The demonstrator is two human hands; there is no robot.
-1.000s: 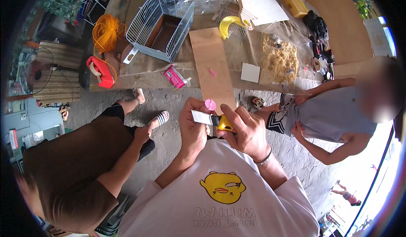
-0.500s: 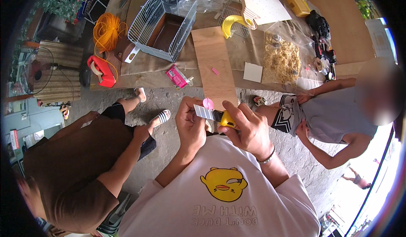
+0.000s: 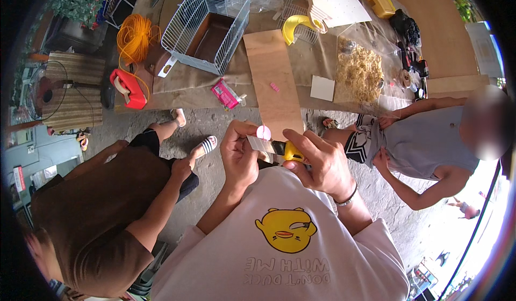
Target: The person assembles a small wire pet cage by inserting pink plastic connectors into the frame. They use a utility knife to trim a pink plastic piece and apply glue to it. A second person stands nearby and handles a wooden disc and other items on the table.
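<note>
In front of my chest, my right hand (image 3: 320, 164) is closed around a yellow utility knife (image 3: 293, 151). Its wide segmented blade (image 3: 261, 144) reaches left toward my left hand. My left hand (image 3: 240, 153) pinches a small round pink piece (image 3: 263, 133) with a thin stem sticking up; its exact kind is unclear. The blade lies against or just below this piece, and I cannot tell whether they touch. Beyond my hands a thin wooden board (image 3: 273, 80) juts over the table edge, with a small pink scrap (image 3: 274, 86) on it.
On the cloth-covered table are a wire cage (image 3: 207, 29), orange cord (image 3: 137, 37), a red tape dispenser (image 3: 129, 88), a pink packet (image 3: 226, 94), a yellow curved piece (image 3: 295, 28) and a bag of shavings (image 3: 359, 72). One person (image 3: 97, 209) stands left, another (image 3: 424, 140) right.
Both hands keep their grips and have shifted only slightly. The blade and the pink piece have tilted a little. The view has moved slightly.
</note>
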